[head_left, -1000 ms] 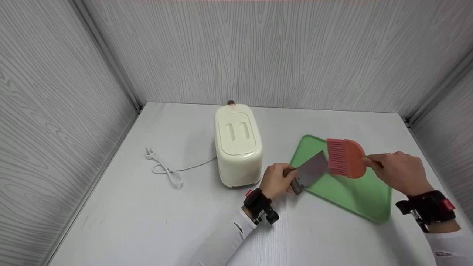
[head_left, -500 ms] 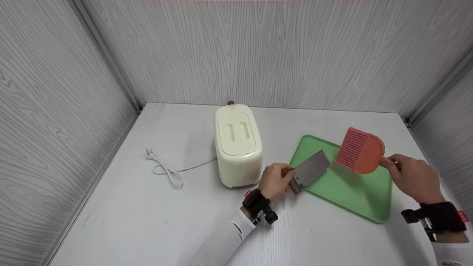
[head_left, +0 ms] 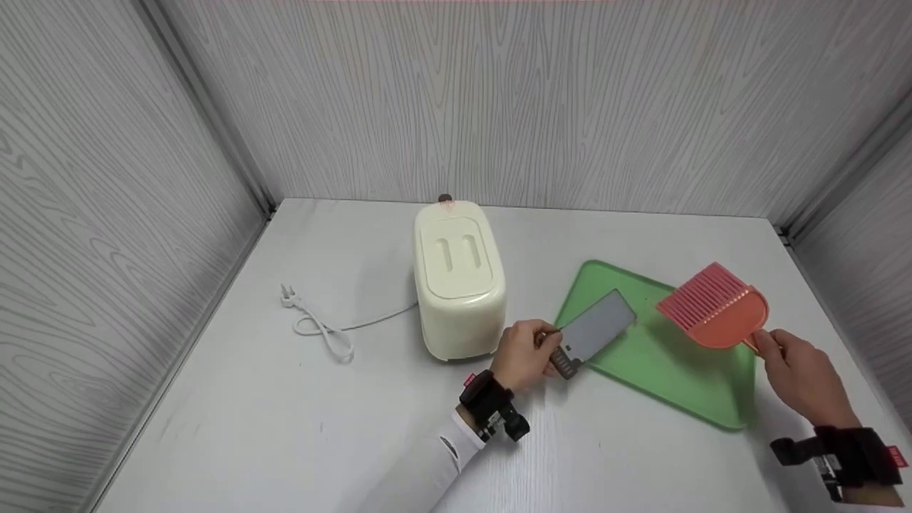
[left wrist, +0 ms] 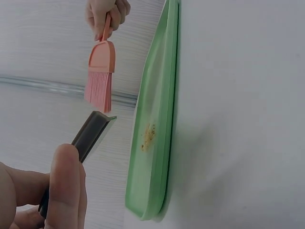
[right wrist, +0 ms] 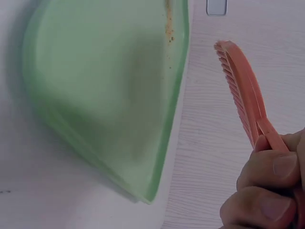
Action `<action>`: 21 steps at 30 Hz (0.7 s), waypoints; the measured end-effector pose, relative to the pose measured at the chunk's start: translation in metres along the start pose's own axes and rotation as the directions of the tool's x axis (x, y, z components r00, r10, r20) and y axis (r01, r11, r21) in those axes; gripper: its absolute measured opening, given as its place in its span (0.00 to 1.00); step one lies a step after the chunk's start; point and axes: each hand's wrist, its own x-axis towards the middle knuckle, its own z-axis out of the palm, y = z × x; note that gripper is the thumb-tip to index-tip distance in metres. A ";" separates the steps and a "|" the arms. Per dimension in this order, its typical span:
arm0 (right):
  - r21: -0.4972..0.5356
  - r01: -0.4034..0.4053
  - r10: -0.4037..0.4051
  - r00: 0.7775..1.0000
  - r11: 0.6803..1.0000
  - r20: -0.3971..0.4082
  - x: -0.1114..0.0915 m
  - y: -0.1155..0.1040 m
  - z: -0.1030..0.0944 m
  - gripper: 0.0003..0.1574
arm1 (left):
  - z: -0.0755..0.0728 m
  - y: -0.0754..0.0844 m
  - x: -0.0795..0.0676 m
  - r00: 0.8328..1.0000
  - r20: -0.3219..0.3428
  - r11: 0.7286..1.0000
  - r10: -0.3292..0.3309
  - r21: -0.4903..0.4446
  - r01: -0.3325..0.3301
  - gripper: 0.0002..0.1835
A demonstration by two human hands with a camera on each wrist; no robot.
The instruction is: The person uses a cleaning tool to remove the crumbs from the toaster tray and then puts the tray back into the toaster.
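Note:
In the head view my left hand pinches the near end of a flat grey crumb tray with dark slots at that end. The plate is held over the left part of a green serving tray. My right hand grips the handle of an orange hand brush with pink bristles, raised above the green tray's right side. Brush and crumb tray are apart. Brown crumbs lie on the green tray in the left wrist view. Right-hand fingers curl round the brush handle in the right wrist view.
A cream toaster with its top lid on stands left of the green tray. Its white cord and plug lie looped farther left. Grey wood-grain panels enclose the white table at the back and sides.
The right hand has drawn the brush away from the crumb tray, to the right and nearer me, and the brush has turned. The crumb tray has tilted slightly; its face now looks lighter.

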 end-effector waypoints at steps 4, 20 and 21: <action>0.000 -0.030 0.030 1.000 1.000 -0.003 -0.007 0.012 0.005 0.33 | -0.002 -0.003 -0.005 1.000 -0.004 1.000 -0.006 -0.017 0.006 0.09; -0.039 -0.214 0.212 0.976 0.976 -0.044 -0.015 0.061 -0.004 0.37 | -0.020 -0.019 -0.020 1.000 -0.006 0.997 -0.018 -0.074 0.017 0.09; -0.038 -0.219 0.218 0.975 0.975 -0.043 -0.015 0.063 -0.005 0.37 | -0.021 -0.019 -0.021 1.000 -0.008 0.997 -0.017 -0.073 0.016 0.09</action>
